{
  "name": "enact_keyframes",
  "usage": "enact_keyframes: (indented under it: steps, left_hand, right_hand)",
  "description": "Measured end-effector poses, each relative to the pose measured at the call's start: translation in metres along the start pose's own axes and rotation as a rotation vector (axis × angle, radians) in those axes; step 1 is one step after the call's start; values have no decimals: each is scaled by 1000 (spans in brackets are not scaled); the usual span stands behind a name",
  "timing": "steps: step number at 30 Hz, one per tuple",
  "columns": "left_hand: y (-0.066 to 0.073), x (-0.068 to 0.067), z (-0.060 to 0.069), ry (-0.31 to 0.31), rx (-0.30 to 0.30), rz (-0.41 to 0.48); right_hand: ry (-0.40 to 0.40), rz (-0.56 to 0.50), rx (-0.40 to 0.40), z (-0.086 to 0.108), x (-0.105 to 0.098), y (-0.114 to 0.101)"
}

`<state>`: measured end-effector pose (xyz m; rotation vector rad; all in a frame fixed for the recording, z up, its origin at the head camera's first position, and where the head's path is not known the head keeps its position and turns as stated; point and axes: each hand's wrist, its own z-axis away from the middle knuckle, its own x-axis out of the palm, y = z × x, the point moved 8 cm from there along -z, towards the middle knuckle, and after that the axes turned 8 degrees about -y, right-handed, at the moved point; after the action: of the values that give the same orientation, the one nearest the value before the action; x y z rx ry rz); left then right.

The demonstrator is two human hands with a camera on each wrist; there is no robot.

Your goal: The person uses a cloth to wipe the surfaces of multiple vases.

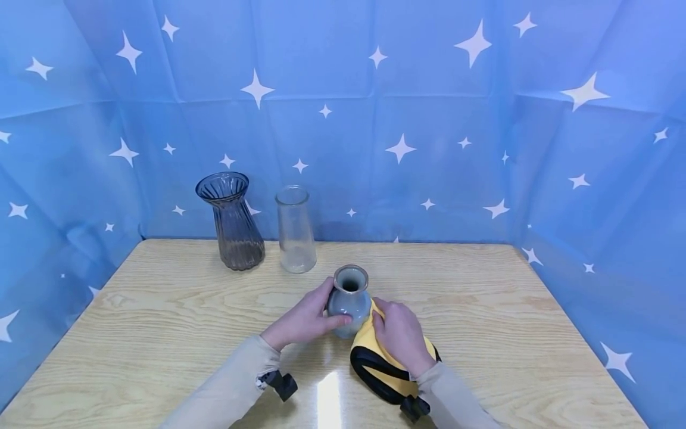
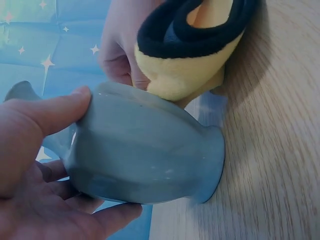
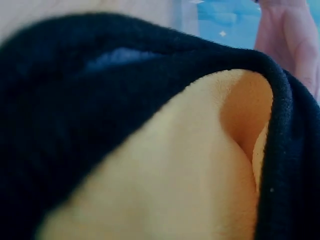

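Note:
A small grey-blue glazed vase [image 1: 348, 305] with a brown-rimmed mouth stands upright near the middle of the table. My left hand [image 1: 306, 316] grips it from the left, thumb across the near side and fingers around the far side. In the left wrist view the vase [image 2: 140, 145] has its base at the tabletop; whether it touches cannot be told. My right hand [image 1: 401, 335] holds a folded yellow cloth [image 1: 365, 338] with black edging against the vase's right side. Cloth folds [image 3: 165, 165] fill most of the right wrist view and hide that hand there.
Behind and to the left stand a dark ribbed glass vase [image 1: 238, 232] with a flared mouth and a clear glass vase [image 1: 296, 238]. The wood-grain table [image 1: 509, 333] is bordered by a blue star-patterned curtain [image 1: 343, 137] at the back and sides.

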<state>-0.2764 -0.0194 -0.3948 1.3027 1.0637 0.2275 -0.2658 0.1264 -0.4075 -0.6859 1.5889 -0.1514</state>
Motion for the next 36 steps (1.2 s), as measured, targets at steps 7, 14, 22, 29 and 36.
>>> enact_keyframes:
  steps: [7, 14, 22, 29, 36]
  left_hand:
    - [0, -2, 1, 14, 2, 0]
    - [0, -4, 3, 25, 2, -12]
    - [-2, -4, 2, 17, 2, -5]
    - [-1, -3, 2, 18, 17, -2]
    - [1, -4, 4, 21, 13, -39]
  right_hand:
    - [-43, -18, -19, -2, 9, 0]
    - [-41, 19, -36, -6, 14, -3]
    - [-139, -28, 11, -9, 20, 2]
    - [-185, -6, -1, -14, 17, 4]
    - [-155, -115, -17, -20, 12, 10]
